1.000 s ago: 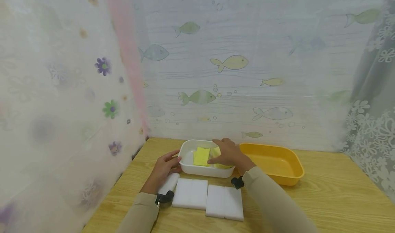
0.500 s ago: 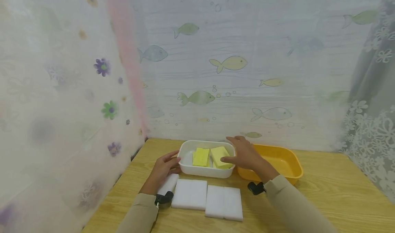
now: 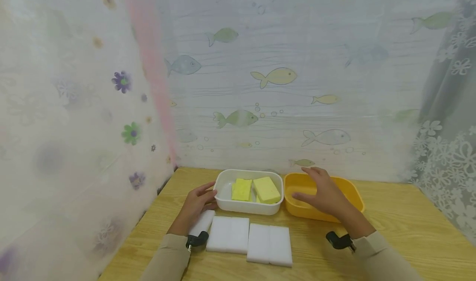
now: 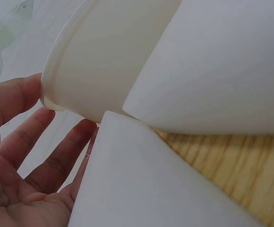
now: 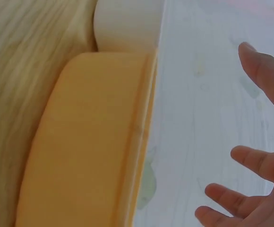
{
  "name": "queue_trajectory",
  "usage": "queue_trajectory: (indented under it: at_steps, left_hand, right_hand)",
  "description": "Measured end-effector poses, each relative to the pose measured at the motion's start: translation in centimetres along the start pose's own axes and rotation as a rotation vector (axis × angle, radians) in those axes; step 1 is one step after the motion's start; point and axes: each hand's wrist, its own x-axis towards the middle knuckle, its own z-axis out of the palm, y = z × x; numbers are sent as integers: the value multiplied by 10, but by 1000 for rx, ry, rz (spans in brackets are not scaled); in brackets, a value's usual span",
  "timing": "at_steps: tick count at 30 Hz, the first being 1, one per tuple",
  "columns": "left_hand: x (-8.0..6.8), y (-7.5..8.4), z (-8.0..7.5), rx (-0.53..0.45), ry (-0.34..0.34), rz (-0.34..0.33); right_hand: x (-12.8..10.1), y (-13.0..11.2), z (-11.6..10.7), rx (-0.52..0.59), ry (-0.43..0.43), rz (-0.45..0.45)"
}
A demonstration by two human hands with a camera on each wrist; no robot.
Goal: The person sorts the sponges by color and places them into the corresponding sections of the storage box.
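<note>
A white plastic basin stands at the back of the table with yellow sponges inside: a bright one on the left and a paler block on the right, lying over another yellow piece. My left hand rests its spread fingers against the basin's left end. In the left wrist view the fingertips meet the white rim. Over the orange basin my right hand hovers with thumb and fingers spread, holding nothing. The right wrist view shows that hand above the orange rim.
White foam blocks lie in front of the white basin, with more to their right and one partly behind the left wrist. The two basins stand side by side. A fish-patterned curtain hangs behind the table.
My right hand has moved right, from over the pale yellow sponge to over the orange basin, uncovering the sponge. The left hand has stayed at the white basin's end.
</note>
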Motion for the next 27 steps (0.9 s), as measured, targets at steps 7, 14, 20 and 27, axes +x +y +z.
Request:
queue_trajectory:
  at_steps: [7, 14, 20, 27]
  left_hand:
    - [0, 1, 0, -8, 1, -4]
    - [-1, 1, 0, 1, -7, -2]
    - [-1, 1, 1, 5, -5, -2]
    - [-2, 2, 2, 10, 5, 1]
  right_hand:
    - [-24, 20, -12, -27, 70, 34]
    - [-43, 40, -24, -50, 70, 86]
    - [-52, 61, -28, -61, 81, 111]
    - [-60, 84, -27, -30, 72, 155]
